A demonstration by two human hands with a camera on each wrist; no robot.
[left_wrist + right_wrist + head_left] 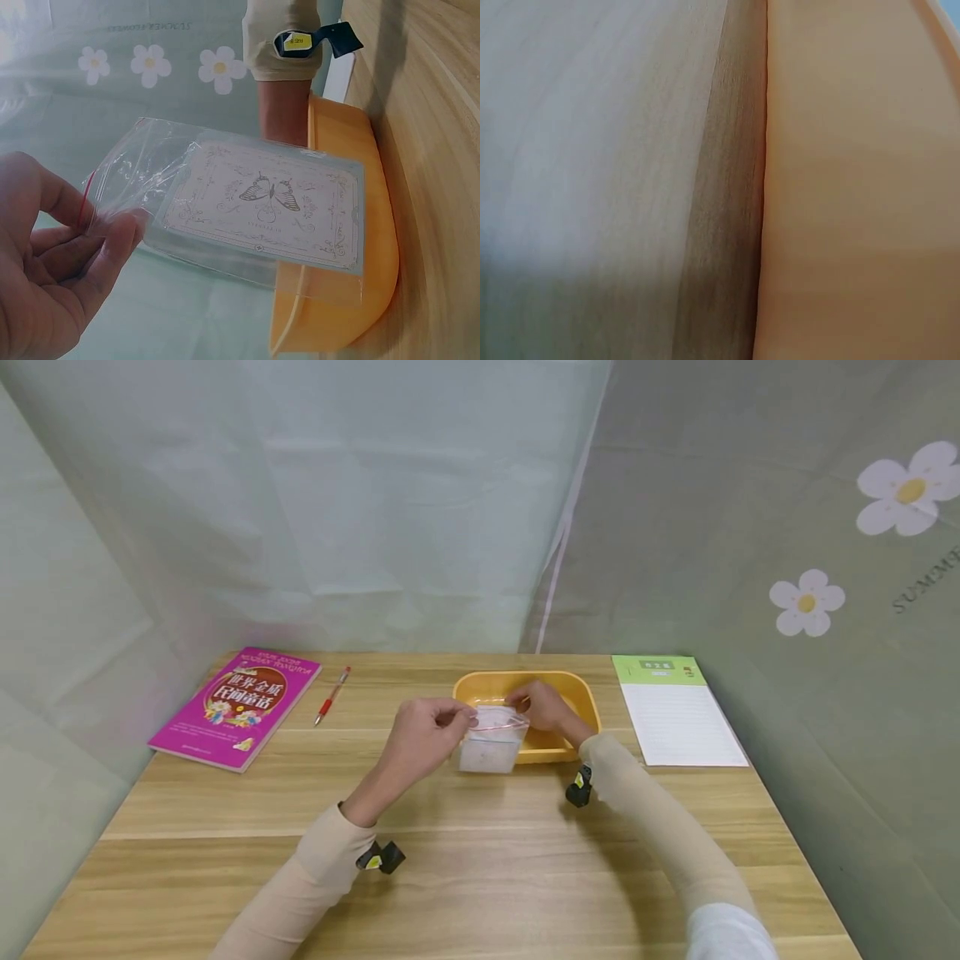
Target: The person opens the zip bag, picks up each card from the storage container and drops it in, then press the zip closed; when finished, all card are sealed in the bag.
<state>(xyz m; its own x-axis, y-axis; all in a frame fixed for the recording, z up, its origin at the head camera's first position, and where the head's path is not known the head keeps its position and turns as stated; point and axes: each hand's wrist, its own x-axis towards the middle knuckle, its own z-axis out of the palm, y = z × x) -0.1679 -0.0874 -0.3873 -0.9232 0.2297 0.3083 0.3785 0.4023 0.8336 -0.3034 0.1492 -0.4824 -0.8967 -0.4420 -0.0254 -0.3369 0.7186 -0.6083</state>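
In the head view my left hand (429, 732) pinches the top edge of a clear zip-lock bag (491, 742) between thumb and fingers. The left wrist view shows a pale card with a butterfly print (270, 199) inside the bag (154, 169), beside my left hand (64, 255). The bag hangs in front of a yellow plastic bin (588, 693), overlapping its near left side. My right hand (543, 704) reaches over the bin, behind the bag's upper right corner. Its fingertips are partly hidden, and whether they grip anything cannot be seen.
A pink book (236, 706) and a red pen (332, 696) lie at the table's left. A lined writing pad with a green top (678, 722) lies to the right of the bin. Cloth curtains (360, 510) enclose the table. The right wrist view shows the bin's outer wall (855, 187) beside the wooden tabletop (622, 165).
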